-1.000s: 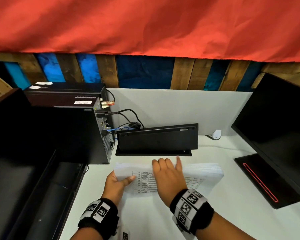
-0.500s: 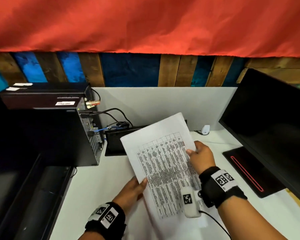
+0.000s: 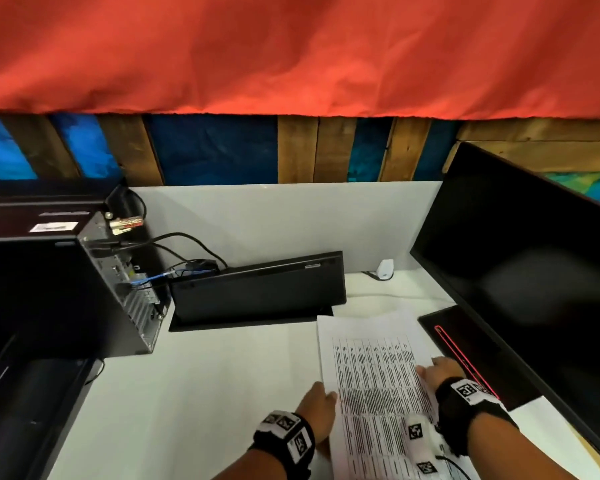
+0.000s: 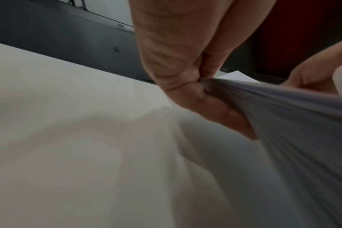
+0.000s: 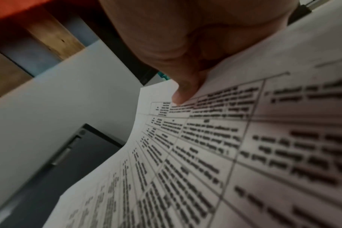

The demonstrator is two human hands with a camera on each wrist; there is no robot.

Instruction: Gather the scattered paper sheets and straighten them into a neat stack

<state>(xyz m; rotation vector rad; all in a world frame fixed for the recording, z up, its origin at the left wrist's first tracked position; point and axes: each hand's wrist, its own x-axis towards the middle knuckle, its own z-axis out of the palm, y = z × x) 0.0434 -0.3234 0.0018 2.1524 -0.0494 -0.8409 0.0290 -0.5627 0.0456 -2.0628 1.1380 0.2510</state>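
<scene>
A stack of white printed sheets (image 3: pixel 374 375) with a table of text on top lies lengthwise on the white desk (image 3: pixel 205 393), near its right side. My left hand (image 3: pixel 321 410) grips the stack's left edge; in the left wrist view my left hand (image 4: pixel 197 92) pinches the layered paper edges (image 4: pixel 283 111). My right hand (image 3: pixel 439 370) holds the right edge, thumb on top. In the right wrist view its thumb (image 5: pixel 184 92) presses on the printed top sheet (image 5: pixel 224 154).
A black computer tower (image 3: pixel 66 289) stands at the left. A black keyboard (image 3: pixel 257 289) leans against the white partition (image 3: pixel 274 220) at the back. A dark monitor (image 3: pixel 527 289) and its base (image 3: pixel 465 348) sit just right of the stack. A small white device (image 3: pixel 386 269) sits behind.
The stack, held upright and tilted half a second ago, has come down to the right and now lies on the desk. Both hands moved right with it. The head view shifted.
</scene>
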